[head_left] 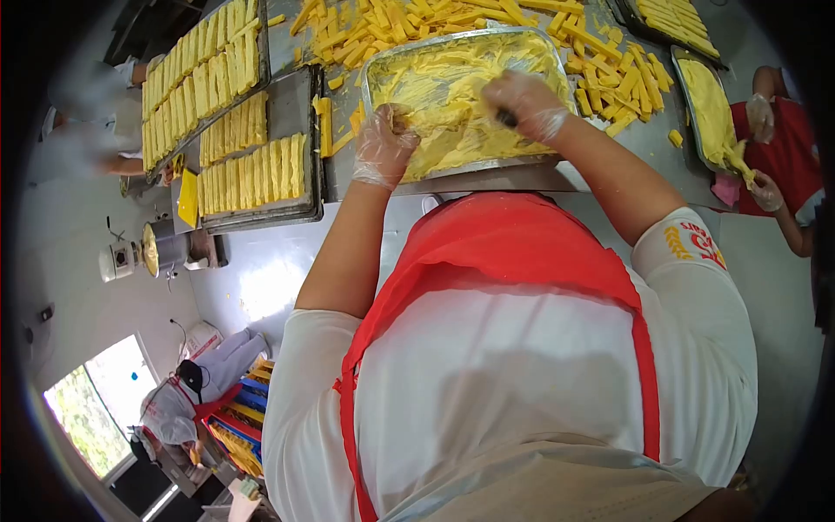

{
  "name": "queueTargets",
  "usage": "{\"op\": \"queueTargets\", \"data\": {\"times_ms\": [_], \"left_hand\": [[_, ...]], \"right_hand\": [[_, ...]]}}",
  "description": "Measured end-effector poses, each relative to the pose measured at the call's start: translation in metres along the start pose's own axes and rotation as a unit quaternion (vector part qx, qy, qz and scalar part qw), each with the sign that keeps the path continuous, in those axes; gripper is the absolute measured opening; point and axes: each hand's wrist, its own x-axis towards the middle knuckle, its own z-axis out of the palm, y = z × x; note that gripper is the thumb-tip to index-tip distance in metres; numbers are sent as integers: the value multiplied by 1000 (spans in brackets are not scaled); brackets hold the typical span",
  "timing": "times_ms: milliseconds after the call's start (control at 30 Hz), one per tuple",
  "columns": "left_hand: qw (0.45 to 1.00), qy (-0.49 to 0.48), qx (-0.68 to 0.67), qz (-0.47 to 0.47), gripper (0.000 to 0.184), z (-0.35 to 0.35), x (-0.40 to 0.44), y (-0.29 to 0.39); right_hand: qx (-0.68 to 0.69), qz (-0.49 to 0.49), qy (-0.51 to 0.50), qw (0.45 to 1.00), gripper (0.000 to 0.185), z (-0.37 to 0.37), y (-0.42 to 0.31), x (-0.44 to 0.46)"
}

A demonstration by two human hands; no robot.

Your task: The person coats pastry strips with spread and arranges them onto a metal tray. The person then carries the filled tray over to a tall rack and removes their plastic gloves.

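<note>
My left hand (385,146), in a clear plastic glove, is closed at the near left corner of a metal tray (465,36) smeared with yellow cream (444,70). Its fingers pinch what looks like a cream-covered yellow stick (435,117), partly hidden by the fingers and blending into the cream. Over the tray's right half, my right hand (528,106), also gloved, is wrapped round a dark handle (506,117). The blade or head of that tool is not clearly visible. Bare yellow sticks (622,83) lie piled along the tray's far and right sides.
At left, dark baking trays (315,174) hold rows of coated sticks (252,183). A co-worker's gloved hands (764,190) are at another cream tray (687,104) on the right. Other people stand at far left and lower left. The metal table's near edge (565,178) runs before my apron.
</note>
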Motion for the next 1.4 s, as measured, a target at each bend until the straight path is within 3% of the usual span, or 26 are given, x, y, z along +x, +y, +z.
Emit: {"op": "queueTargets", "data": {"times_ms": [33, 67, 133, 200, 267, 300, 333, 367, 400, 433, 467, 533, 567, 667, 733, 800, 833, 867, 933, 1033, 1133, 1233, 1267, 1333, 1367, 1400], "left_hand": [[1000, 27, -15, 1, 35, 1, -1, -1], [999, 31, -12, -4, 35, 2, -4, -2], [999, 13, -2, -36, 45, -14, -8, 23], [995, -36, -25, -88, 42, -26, -4, 42], [986, -86, -48, -133, 40, -29, -2, 50], [989, -96, -50, -101, 35, -27, -3, 49], [990, -106, -53, -71, 30, -24, -5, 48], [990, -105, -52, -73, 30, -21, -8, 44], [995, -73, 6, 61, 28, -18, -11, 41], [978, -38, 64, 194, 27, -16, -12, 38], [978, -38, 63, 193, 27, -14, -12, 36], [941, -74, 152, 292, 25, -15, -11, 36], [941, -74, 152, 294, 25, -14, -13, 34], [932, -81, 163, 314, 24, -10, -12, 30], [965, -68, 148, 205, 23, -10, -12, 38], [979, -77, 121, 145, 24, -8, -9, 45], [988, -85, 93, 86, 25, -9, -9, 47], [989, -76, 95, 80, 25, -12, -10, 48], [997, -55, 34, 39, 24, -25, -10, 44], [994, 66, 16, 83, 23, -53, -6, 0], [977, 165, 112, -77, 32, -93, 6, -59], [935, 248, 219, -128, 36, -107, 27, -151], [935, 251, 217, -128, 36, -114, 36, -165], [921, 219, 221, -235, 39, -129, 49, -179], [926, 155, 166, -301, 39, -138, 55, -174], [928, 155, 161, -298, 39, -140, 61, -184]], "right_hand": [[53, 56, 17, 997, 14, -3, 6, -2], [55, 50, 16, 997, 14, 0, 7, -3], [294, 127, 130, 938, 15, -10, -20, 6], [279, 97, 127, 947, 13, -11, -27, 12], [245, 143, 78, 956, 11, 8, -5, 7], [304, 254, 48, 917, 8, 11, 12, 3], [305, 253, 48, 917, 8, 7, 26, -1], [-28, 152, -9, 988, 10, 4, 40, -5], [-358, 32, -65, 931, 16, -3, 40, -4], [-205, -35, 32, 978, 31, -6, 39, 0], [-205, -36, 30, 978, 31, -5, 34, 5], [-94, -117, 51, 987, 29, -7, 10, 19], [2, 38, -57, 998, 18, -6, 15, 24], [2, 127, -56, 990, 13, 13, 60, 18], [5, 131, -26, 991, 17, 7, 51, 18], [112, 49, 23, 992, 18, -5, 6, 19], [128, 122, 1, 984, 18, -1, -2, 19], [127, 112, -1, 986, 18, 5, 0, 11], [128, 244, 40, 960, 18, 4, 22, -11], [31, 132, 68, 988, 13, -16, 21, -43], [-28, 25, 93, 995, 18, -28, -10, -78], [-75, 18, 65, 995, 25, -33, -49, -93], [-92, 51, 32, 994, 29, -29, -56, -98], [-111, 88, -1, 990, 34, -18, -69, -105], [-130, 103, -26, 986, 37, -13, -72, -108], [-149, 119, -52, 980, 40, -11, -76, -109]]}}
